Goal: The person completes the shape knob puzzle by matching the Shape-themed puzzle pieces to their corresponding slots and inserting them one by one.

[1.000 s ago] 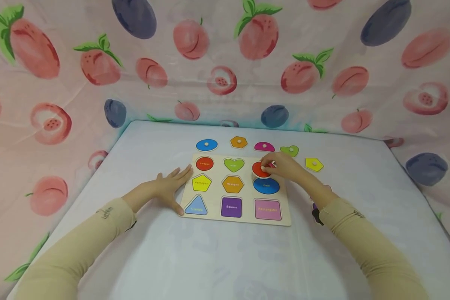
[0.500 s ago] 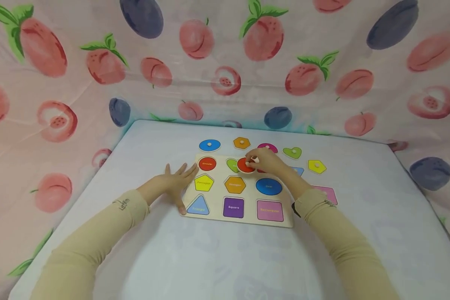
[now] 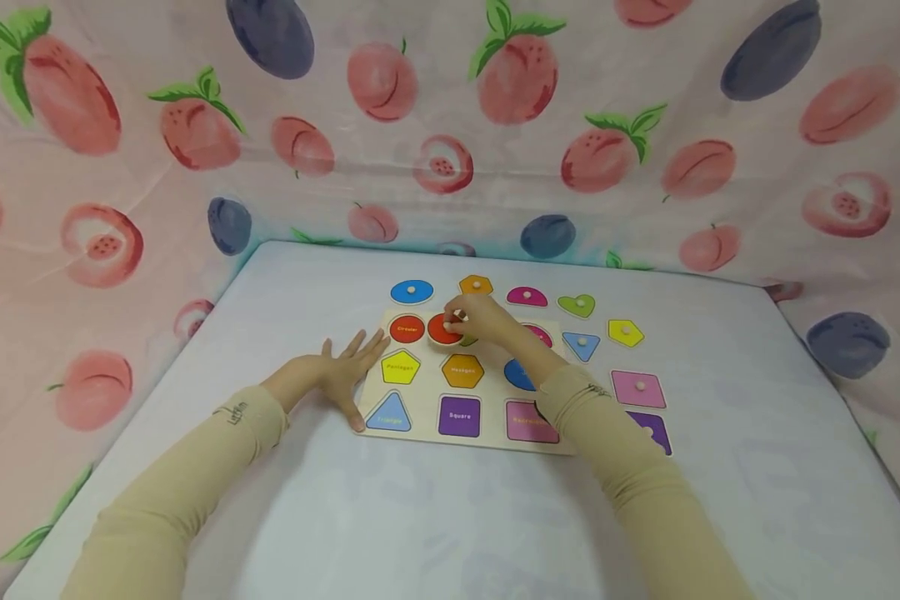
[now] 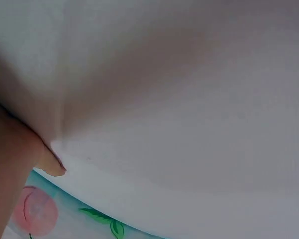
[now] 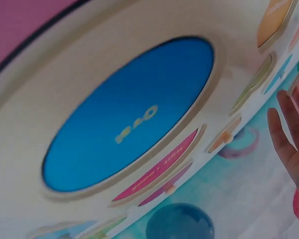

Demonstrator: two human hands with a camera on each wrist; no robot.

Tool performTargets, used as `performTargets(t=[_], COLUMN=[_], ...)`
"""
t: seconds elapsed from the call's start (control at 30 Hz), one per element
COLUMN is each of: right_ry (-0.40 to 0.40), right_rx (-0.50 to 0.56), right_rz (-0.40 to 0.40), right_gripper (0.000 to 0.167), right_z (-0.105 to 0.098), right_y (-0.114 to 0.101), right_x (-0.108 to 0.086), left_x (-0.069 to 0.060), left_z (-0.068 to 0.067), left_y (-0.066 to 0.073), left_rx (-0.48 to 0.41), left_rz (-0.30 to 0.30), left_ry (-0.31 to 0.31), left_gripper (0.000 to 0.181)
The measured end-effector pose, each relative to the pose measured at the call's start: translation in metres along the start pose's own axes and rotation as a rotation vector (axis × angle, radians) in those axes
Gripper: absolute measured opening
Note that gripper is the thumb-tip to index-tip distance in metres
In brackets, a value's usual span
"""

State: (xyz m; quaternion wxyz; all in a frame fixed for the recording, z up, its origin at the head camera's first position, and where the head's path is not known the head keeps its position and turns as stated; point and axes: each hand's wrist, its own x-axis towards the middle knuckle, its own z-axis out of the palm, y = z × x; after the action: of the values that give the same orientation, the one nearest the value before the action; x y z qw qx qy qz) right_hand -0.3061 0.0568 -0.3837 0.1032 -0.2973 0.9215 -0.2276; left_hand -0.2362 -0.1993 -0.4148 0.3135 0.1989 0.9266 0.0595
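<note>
Just under right-hand fingers (image 3: 462,305) is the red disc (image 3: 438,332).

My disc (image 3: 440,331) is red, my board (image 3: 427,392) cream, its slots (image 3: 460,427) red, green, magenta, yellow, orange, light and deeper blue, purple and pink. Of the loose shapes, the oval (image 3: 401,293) is blue, the hexagon (image 3: 476,286) orange, the half-moon (image 3: 527,297) magenta, the heart (image 3: 576,306) green, the pentagon (image 3: 626,333) yellow, the triangle (image 3: 581,347) light blue, the rectangle (image 3: 639,389) pink, the square (image 3: 651,433) purple. My sleeves (image 3: 172,483) are beige with dark script (image 3: 236,412). The table (image 3: 390,517) is white; the backdrop (image 3: 330,92) is pale pink, patterned with red-pink peaches (image 3: 382,81), green leaves (image 3: 649,119) and dark blue fruit (image 3: 270,37).
</note>
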Motion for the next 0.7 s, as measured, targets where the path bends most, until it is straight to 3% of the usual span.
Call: performTargets(t=[0.13, 0.27, 0.7], right_ry=[-0.008, 0.006, -0.001], right_rx=[0.019, -0.03, -0.038], right_rz=[0.021, -0.011, 0.028], right_gripper=[0.014, 0.013, 0.013], right_z=[0.006, 0.013, 0.025], right_y=[-0.006, -0.011, -0.026], right_x=[0.011, 0.02, 0.047], left_x=[0.002, 0.001, -0.004], left_z=[0.002, 0.002, -0.001], left_y=[-0.003, -0.004, -0.002], left_rx=[-0.017, -0.046, -0.062], left_rz=[0.014, 0.05, 0.057], left_ry=[-0.003, 0.016, 0.024], left_gripper=[0.146, 0.145, 0.146])
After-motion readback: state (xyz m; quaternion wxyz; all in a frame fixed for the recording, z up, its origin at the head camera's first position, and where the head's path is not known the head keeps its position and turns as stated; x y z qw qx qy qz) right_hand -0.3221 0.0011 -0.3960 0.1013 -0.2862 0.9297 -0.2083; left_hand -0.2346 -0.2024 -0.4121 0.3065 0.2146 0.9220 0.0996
